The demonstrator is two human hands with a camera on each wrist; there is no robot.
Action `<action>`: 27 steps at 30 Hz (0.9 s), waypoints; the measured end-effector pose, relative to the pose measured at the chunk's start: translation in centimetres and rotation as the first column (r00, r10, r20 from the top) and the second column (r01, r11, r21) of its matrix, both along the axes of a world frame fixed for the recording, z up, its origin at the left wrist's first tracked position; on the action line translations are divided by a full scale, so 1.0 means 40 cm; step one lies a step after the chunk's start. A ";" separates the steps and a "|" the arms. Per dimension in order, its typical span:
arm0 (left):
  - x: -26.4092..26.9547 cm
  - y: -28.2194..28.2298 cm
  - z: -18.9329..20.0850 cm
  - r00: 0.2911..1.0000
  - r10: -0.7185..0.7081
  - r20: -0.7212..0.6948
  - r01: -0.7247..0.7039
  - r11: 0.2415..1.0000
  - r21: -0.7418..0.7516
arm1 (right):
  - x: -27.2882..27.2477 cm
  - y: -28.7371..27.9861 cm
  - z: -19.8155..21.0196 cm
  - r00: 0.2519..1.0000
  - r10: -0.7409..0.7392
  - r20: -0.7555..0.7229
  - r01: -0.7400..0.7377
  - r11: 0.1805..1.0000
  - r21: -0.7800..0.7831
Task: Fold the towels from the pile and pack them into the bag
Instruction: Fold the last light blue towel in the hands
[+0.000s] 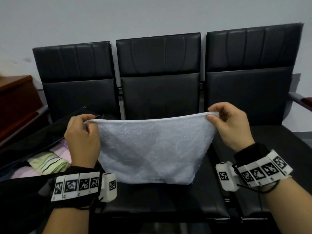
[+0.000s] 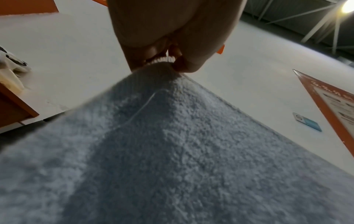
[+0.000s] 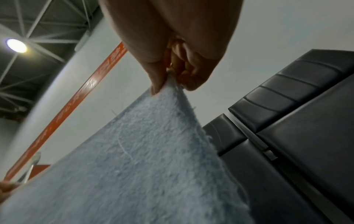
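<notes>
A pale blue towel [image 1: 152,149] hangs stretched between both hands above the middle black seat, its lower edge touching the cushion. My left hand [image 1: 86,123] pinches its top left corner; in the left wrist view thumb and fingers close on the towel [image 2: 172,151] at its hem. My right hand [image 1: 214,115] pinches the top right corner, and the right wrist view shows the towel [image 3: 143,159] dropping from that pinch. An open black bag [image 1: 38,132] lies on the left seat with a folded green striped towel [image 1: 49,162] and pink towels [image 1: 62,147] inside.
A row of three black padded seats [image 1: 249,98] stands against a grey wall. A brown wooden cabinet [image 1: 16,102] is at the far left. A wood-tipped armrest [image 1: 302,100] juts out at the right end.
</notes>
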State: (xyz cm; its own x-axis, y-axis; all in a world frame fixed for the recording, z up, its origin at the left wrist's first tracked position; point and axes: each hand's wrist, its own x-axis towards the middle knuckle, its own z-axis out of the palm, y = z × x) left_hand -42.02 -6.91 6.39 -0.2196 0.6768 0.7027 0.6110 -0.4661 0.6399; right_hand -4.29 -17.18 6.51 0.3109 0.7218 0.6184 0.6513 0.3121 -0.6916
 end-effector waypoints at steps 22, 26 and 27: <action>0.001 0.123 -0.054 0.928 -0.255 0.272 0.276 0.960 -0.039 | 0.011 0.053 -0.045 0.921 0.086 -0.381 -0.041 0.991 0.124; -0.005 0.089 -0.212 0.945 -0.217 0.245 0.294 0.892 -0.344 | 0.009 0.005 -0.223 0.885 0.027 -0.464 -0.077 0.993 -0.090; -0.009 0.078 -0.251 0.951 -0.213 0.223 0.291 0.860 -0.419 | 0.014 -0.008 -0.261 0.879 0.022 -0.476 -0.099 0.986 -0.137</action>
State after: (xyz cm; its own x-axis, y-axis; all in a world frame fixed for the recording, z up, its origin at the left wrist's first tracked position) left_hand -42.39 -3.77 -3.65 -0.0837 0.9546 0.2859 0.3800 -0.2347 0.8947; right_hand -3.74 -17.52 -3.93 0.4900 0.8218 0.2906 0.2197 0.2061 -0.9535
